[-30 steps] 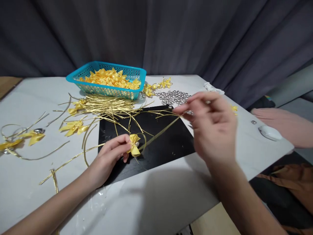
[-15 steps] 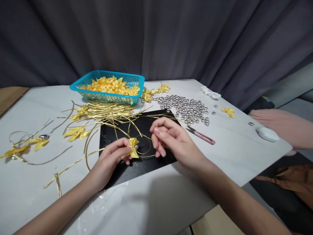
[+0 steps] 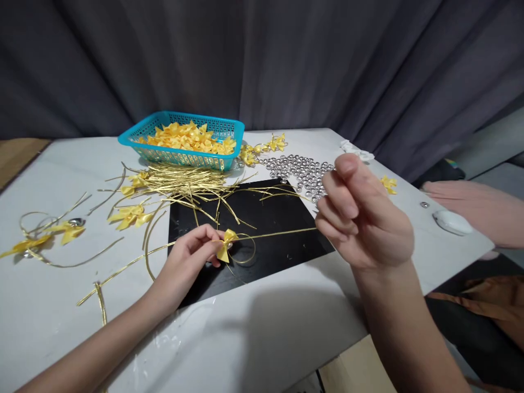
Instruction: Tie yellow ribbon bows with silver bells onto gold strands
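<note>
My left hand [image 3: 198, 246] pinches a yellow ribbon bow [image 3: 226, 245] above a black mat [image 3: 282, 210]. A loop of thin gold cord hangs by the bow. From the bow a straight, taut gold cord [image 3: 282, 234] runs right to my right hand [image 3: 356, 213], which is closed on its end and raised over the mat's right edge. Part of the silver bead on the bow is covered by the ribbon. Behind my left hand lies a pile of cut gold cords [image 3: 184, 180], some reaching onto the mat.
A blue basket [image 3: 180, 155] of yellow bows stands at the back. Silver beads [image 3: 298, 170] lie behind my right hand. Finished-looking bows with cord [image 3: 67, 230] rest at left. A white computer mouse [image 3: 452, 222] and a person's pink sleeve [image 3: 470, 210] are at right.
My right hand has moved right and up, toward the camera, drawing the gold cord straight. It now hides the pink-handled snips. My left hand still holds the bow in nearly the same place.
</note>
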Tool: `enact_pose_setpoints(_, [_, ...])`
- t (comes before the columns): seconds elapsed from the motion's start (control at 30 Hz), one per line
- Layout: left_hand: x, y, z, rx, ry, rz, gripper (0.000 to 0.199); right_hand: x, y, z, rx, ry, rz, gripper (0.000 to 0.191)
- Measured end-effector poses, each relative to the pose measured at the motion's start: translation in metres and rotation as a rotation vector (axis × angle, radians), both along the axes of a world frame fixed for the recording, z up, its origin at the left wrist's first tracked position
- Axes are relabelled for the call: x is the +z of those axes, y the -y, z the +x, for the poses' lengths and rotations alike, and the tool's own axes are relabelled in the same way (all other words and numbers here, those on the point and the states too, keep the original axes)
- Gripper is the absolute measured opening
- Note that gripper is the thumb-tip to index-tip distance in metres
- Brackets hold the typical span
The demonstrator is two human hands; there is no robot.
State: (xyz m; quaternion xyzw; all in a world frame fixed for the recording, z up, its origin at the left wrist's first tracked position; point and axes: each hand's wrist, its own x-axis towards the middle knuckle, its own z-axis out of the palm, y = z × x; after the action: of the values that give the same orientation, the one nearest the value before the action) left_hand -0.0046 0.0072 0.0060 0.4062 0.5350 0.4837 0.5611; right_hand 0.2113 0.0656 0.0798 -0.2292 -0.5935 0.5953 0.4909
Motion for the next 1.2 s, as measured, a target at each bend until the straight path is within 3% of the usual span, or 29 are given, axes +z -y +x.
enact_pose_setpoints(0.13, [0.002,0.000,-0.001,-0.010,0.031,-0.019,0.017,-0.010,0.004,-0.009,-0.060,0.165,0.074,0.009])
enact_pose_setpoints(0.3, [0.005,0.000,-0.001,-0.018,0.039,-0.006,0.013,-0.027,0.017,-0.031,0.121,0.351,0.125,0.010])
enact_pose_setpoints(0.4, [0.006,0.001,-0.002,-0.033,0.068,0.012,0.013,-0.037,0.018,-0.038,0.129,0.412,0.133,0.010])
enact_pose_setpoints(0.53, [0.006,0.000,-0.003,-0.030,0.106,-0.014,0.014,-0.043,0.016,-0.040,0.153,0.488,0.082,0.013])
enact_pose_setpoints(0.8, [0.004,-0.001,-0.001,0.032,0.068,-0.007,0.013,-0.041,0.012,-0.041,0.160,0.417,-0.153,0.009])
enact_pose_setpoints(1.03, [0.006,-0.001,0.000,0.020,0.154,-0.046,0.014,-0.051,0.017,-0.041,-0.026,0.615,0.319,0.015])
enact_pose_setpoints(1.2, [0.004,-0.002,-0.004,0.033,0.241,-0.100,0.017,-0.053,0.018,-0.042,-0.074,0.630,0.295,0.013])
